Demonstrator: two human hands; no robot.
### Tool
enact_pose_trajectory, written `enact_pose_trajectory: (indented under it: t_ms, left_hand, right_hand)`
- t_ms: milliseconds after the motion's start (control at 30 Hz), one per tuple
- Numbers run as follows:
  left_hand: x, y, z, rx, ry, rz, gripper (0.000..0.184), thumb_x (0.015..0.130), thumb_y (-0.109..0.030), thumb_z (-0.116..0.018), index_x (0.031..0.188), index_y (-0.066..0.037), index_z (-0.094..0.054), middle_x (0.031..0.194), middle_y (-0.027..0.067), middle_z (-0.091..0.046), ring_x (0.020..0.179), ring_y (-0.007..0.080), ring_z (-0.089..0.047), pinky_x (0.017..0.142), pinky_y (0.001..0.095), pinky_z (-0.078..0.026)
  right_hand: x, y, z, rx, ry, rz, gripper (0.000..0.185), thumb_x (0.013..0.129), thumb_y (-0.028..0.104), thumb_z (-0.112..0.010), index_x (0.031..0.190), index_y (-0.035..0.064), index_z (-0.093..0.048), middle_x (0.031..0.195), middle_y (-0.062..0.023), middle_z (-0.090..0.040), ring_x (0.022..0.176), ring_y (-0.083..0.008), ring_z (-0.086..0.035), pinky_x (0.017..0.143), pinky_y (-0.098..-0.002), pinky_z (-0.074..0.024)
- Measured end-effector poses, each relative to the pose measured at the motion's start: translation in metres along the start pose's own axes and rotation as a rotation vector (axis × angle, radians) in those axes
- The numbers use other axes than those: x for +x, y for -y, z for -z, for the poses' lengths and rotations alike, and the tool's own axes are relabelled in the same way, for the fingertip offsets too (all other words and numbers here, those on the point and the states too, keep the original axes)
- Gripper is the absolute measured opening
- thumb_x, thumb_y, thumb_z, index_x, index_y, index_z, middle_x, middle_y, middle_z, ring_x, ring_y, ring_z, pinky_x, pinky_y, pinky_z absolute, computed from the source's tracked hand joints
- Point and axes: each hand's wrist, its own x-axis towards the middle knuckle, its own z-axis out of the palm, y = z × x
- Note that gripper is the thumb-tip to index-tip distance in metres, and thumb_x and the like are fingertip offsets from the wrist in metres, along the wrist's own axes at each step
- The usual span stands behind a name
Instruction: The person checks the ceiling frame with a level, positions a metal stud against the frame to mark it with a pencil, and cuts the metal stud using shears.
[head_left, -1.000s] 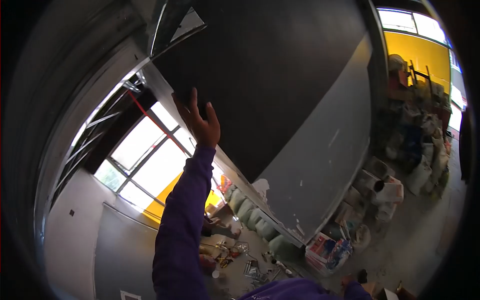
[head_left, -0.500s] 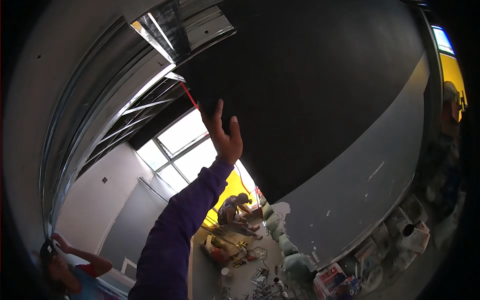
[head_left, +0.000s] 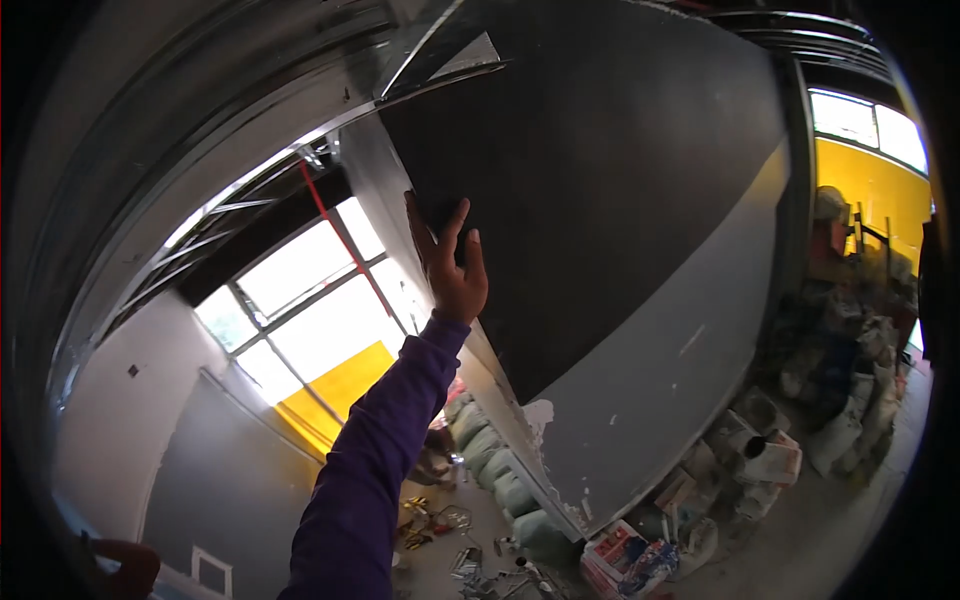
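Left hand [head_left: 455, 278] is up, fingers loosely spread, gripping nothing, by the left edge of the dark wall [head_left: 600, 180]; contact unclear. Wall looks stiff, heavy, smooth; edge likely holds best

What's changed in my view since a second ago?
The view shifted: the dark wall sits lower and farther right. Your left hand shifted right in frame too. Your right hand, then at lower right, no longer shows; another person's arm appears at lower left. Nothing was visibly grasped or released. The left hand stays raised, fingers spread.
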Motion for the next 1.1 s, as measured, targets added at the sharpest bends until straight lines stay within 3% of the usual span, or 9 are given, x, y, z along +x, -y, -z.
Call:
enact_pose_trajectory:
  t_ms: [200, 300, 467, 700, 833, 933, 1000, 1100]
  left_hand:
    - [-0.005, 0.007, -0.003, -0.162, -0.133, 0.005, 0.029, 0.095, -0.012, -0.058, 0.121, -0.017, -0.072, 0.157, 0.0277, -0.029, 0.145, 0.0463, -0.029, 0.116, 0.0528, -0.029]
    - [-0.002, 0.003, 0.002, -0.095, -0.152, -0.06, 0.03, 0.094, -0.001, -0.059, 0.12, -0.012, -0.07, 0.158, 0.025, -0.028, 0.147, 0.0393, -0.027, 0.117, 0.0471, -0.031]
    - [-0.006, 0.013, -0.024, -0.763, -0.211, 0.255, 0.025, 0.097, -0.014, -0.058, 0.114, -0.02, -0.075, 0.154, 0.0264, -0.035, 0.143, 0.0457, -0.034, 0.114, 0.0531, -0.032]
    - [-0.009, 0.015, -0.023, -0.634, -0.227, 0.185, 0.025, 0.097, -0.014, -0.056, 0.113, -0.02, -0.075, 0.154, 0.0262, -0.035, 0.143, 0.0458, -0.033, 0.114, 0.0543, -0.031]
    - [-0.01, 0.019, -0.021, -0.242, -0.256, -0.014, 0.026, 0.098, -0.013, -0.056, 0.114, -0.02, -0.074, 0.154, 0.0262, -0.035, 0.143, 0.0458, -0.033, 0.114, 0.0546, -0.031]
    - [-0.005, 0.009, -0.01, -0.136, -0.301, -0.074, 0.025, 0.093, -0.001, -0.064, 0.111, -0.015, -0.072, 0.147, 0.0256, -0.045, 0.137, 0.0451, -0.043, 0.111, 0.0502, -0.04]
    - [-0.004, 0.006, -0.007, -0.11, -0.303, -0.075, 0.025, 0.091, -0.002, -0.065, 0.111, -0.014, -0.072, 0.146, 0.0262, -0.047, 0.135, 0.0452, -0.045, 0.111, 0.0511, -0.04]
    - [0.0, 0.002, -0.004, -0.084, -0.302, -0.067, 0.025, 0.09, -0.001, -0.065, 0.111, -0.014, -0.072, 0.145, 0.026, -0.047, 0.134, 0.0454, -0.046, 0.11, 0.052, -0.04]
  right_hand:
    - [-0.067, 0.01, 0.007, 0.103, 0.069, -0.085, 0.029, 0.087, 0.029, -0.066, 0.112, 0.014, -0.067, 0.11, -0.0104, -0.07, 0.1, -0.0284, -0.067, 0.083, -0.0472, -0.0515]
    - [-0.092, 0.015, 0.006, 0.154, 0.095, -0.123, 0.029, 0.087, 0.029, -0.067, 0.111, 0.0134, -0.067, 0.109, -0.0106, -0.07, 0.098, -0.0289, -0.067, 0.082, -0.0469, -0.0518]
    - [-0.131, 0.028, -0.006, 0.257, 0.133, -0.176, 0.029, 0.087, 0.028, -0.068, 0.111, 0.0125, -0.068, 0.108, -0.011, -0.071, 0.096, -0.0297, -0.068, 0.08, -0.0465, -0.0524]
    - [-0.164, 0.05, -0.04, 0.393, 0.184, -0.201, 0.028, 0.086, 0.027, -0.069, 0.11, 0.0111, -0.068, 0.106, -0.0116, -0.071, 0.092, -0.0308, -0.069, 0.077, -0.0459, -0.0532]
    - [-0.181, 0.055, -0.069, 0.484, 0.22, -0.208, 0.028, 0.086, 0.026, -0.069, 0.109, 0.0104, -0.068, 0.105, -0.0119, -0.071, 0.09, -0.0314, -0.069, 0.076, -0.0455, -0.0537]
    - [-0.186, 0.051, -0.089, 0.593, 0.235, -0.209, 0.028, 0.086, 0.026, -0.07, 0.109, 0.0098, -0.068, 0.104, -0.0121, -0.072, 0.089, -0.0319, -0.069, 0.074, -0.0453, -0.054]
    - [-0.191, 0.048, -0.095, 0.816, 0.248, -0.249, 0.028, 0.086, 0.025, -0.07, 0.109, 0.0094, -0.068, 0.103, -0.0123, -0.072, 0.088, -0.0322, -0.07, 0.074, -0.0451, -0.0543]
    - [-0.195, 0.045, -0.075, 0.376, 0.209, 0.021, 0.026, 0.085, 0.025, -0.07, 0.106, 0.0095, -0.067, 0.103, -0.0099, -0.072, 0.089, -0.028, -0.07, 0.074, -0.0445, -0.0543]
